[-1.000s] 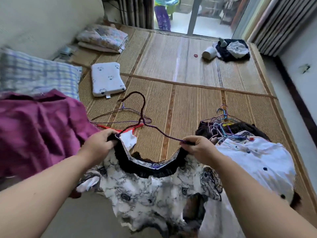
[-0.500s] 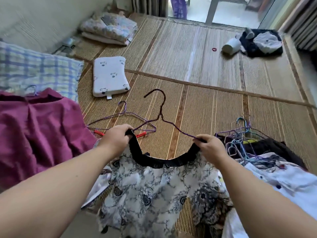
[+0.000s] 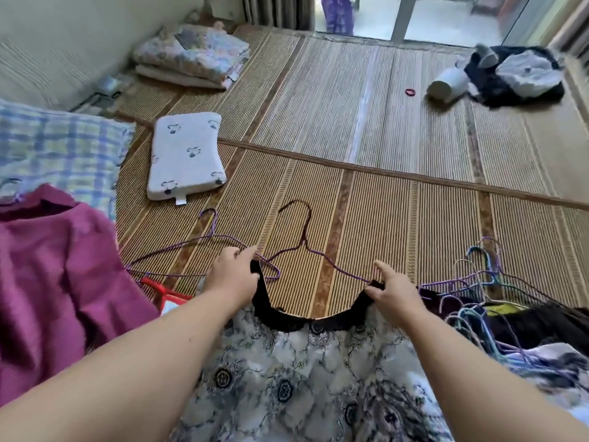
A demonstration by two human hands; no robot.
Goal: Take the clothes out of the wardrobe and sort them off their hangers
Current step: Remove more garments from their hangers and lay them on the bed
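Observation:
A white top with a black floral print and a black collar (image 3: 296,371) lies spread on the woven mat in front of me. My left hand (image 3: 231,275) pinches the left end of its collar. My right hand (image 3: 390,290) pinches the right end. A dark purple wire hanger (image 3: 306,240) sticks out of the neckline between my hands, hook pointing away, both its ends hidden under my fingers. A second purple wire hanger (image 3: 204,244) lies bare on the mat to the left.
A magenta garment (image 3: 54,282) is heaped at the left, a red hanger (image 3: 159,290) beside it. Several tangled hangers (image 3: 478,282) top dark and white clothes at the right. A small white pillow (image 3: 185,157), folded bedding (image 3: 194,55) and a dark pile (image 3: 513,74) lie farther off.
The top has come down from being held up and now lies flatter on the mat. My hands moved forward and lower with the collar, and the hanger stands further out of the neckline.

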